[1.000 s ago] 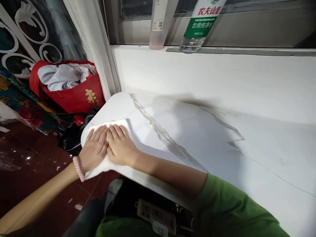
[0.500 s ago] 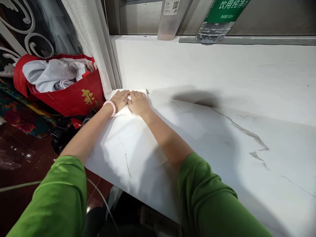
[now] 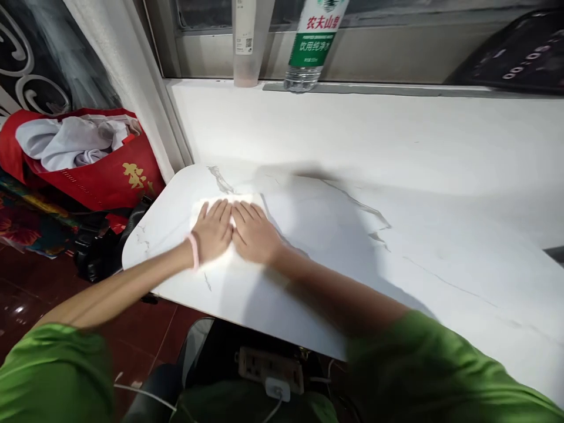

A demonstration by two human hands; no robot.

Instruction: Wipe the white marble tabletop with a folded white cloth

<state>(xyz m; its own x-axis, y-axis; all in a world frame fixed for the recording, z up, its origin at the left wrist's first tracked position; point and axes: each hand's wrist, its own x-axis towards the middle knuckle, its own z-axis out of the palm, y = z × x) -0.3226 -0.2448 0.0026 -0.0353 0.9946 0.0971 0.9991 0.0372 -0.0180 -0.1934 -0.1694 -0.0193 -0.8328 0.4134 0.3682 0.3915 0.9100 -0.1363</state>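
Note:
A white cloth (image 3: 224,258) lies flat on the white marbled table (image 3: 440,258), near its rounded left end. My left hand (image 3: 213,230), with a pink band at the wrist, presses palm down on the cloth, fingers stretched forward. Beside it my right hand (image 3: 254,232) also rests flat on the cloth, its fingertips pointing ahead and its thumb side touching my left hand. Neither hand grips the cloth; its edges show around both.
A clear bottle with a green label (image 3: 312,50) and a translucent container (image 3: 249,47) stand on the ledge behind. At the left are a red bag (image 3: 110,182) of white fabric and a curtain (image 3: 118,64). A power strip (image 3: 269,367) is below the table's front edge.
Both hands and the cloth have come back toward me from the table's far left corner. The view has shifted right, bringing a dark object with digits into sight on the ledge.

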